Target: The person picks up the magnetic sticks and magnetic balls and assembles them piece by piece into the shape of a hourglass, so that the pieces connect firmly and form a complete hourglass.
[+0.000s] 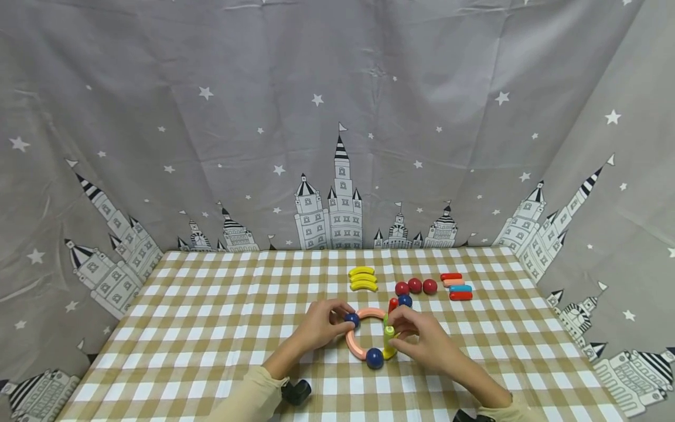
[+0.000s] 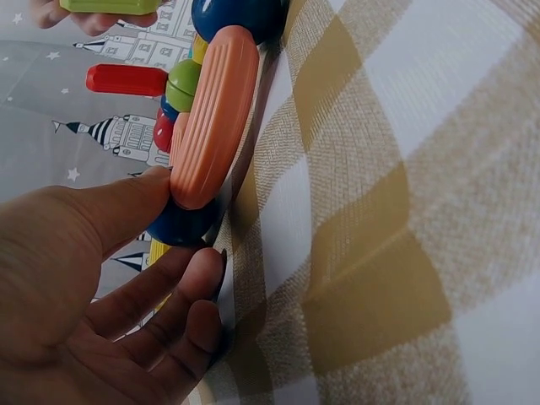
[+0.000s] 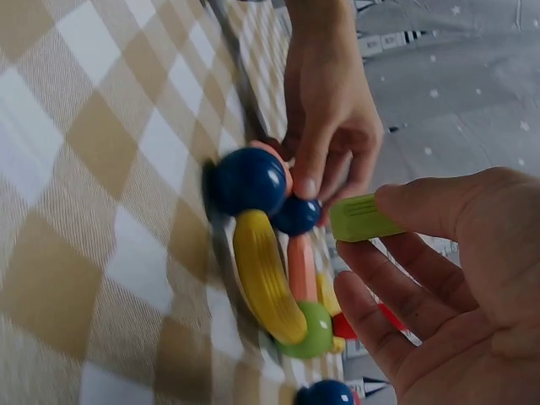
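Note:
A ring of toy pieces lies on the checked cloth: two orange curved rods (image 1: 356, 346), a yellow curved rod (image 3: 263, 270), blue balls (image 1: 375, 358) and a green ball (image 3: 314, 331). From the green ball a red rod (image 2: 126, 79) sticks up. My left hand (image 1: 319, 325) pinches the ring's left blue ball (image 1: 351, 320) between thumb and fingers. Over the ring's right side, my right hand (image 1: 424, 340) pinches a light green rod (image 3: 364, 218) by one end. That rod stands upright in the head view, overlapping the yellow curved rod, and partly hides the green ball.
Behind the ring lie three yellow curved rods (image 1: 362, 279). To their right are three red balls (image 1: 415, 286), with a loose blue ball (image 1: 405, 300) just in front. Several short straight rods (image 1: 461, 288) in red, orange and blue lie farther right. A grey curtain (image 1: 337, 76) hangs behind the table.

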The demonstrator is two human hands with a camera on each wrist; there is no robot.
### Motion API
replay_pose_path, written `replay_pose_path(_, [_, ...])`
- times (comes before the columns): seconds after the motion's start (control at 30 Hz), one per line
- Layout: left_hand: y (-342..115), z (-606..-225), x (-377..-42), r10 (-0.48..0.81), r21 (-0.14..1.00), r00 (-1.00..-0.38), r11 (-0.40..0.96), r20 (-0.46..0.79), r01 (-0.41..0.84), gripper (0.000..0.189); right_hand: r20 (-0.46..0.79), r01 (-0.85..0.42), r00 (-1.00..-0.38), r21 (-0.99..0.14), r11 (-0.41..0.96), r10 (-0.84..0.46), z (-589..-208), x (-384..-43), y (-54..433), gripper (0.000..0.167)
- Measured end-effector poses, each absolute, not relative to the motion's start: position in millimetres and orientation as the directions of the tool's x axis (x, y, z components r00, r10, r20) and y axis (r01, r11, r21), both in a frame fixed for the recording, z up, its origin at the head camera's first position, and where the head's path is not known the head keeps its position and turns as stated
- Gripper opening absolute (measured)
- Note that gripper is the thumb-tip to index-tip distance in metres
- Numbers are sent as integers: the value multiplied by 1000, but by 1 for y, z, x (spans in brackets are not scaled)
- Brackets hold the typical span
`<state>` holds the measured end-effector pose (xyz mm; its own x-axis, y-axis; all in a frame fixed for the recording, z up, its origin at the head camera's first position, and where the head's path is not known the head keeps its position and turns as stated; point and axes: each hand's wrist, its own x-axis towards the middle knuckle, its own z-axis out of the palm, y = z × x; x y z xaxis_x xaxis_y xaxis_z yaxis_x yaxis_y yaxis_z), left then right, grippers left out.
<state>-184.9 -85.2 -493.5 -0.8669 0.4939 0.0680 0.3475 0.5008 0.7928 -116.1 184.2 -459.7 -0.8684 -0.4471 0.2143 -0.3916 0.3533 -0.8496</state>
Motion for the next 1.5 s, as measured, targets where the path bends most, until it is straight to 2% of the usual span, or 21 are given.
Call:
replay_pose_path(0.47, [-85,-492,-184,495,794,-864,488,92,364,17,174,-362,-878,-850,382,-445,-471,-108,162,28])
replay_pose_path(1.13, [-85,-493,-184,506,797,-857,478,93,368,16,186,-364,-886,-846,389,-424,-475,-104,161,27])
replay_pose_path(1.5, [-85,-493,-184,510,792,-854,481,97,377,17,220,-390,-871,-852,349,-439,-476,-104,161,30])
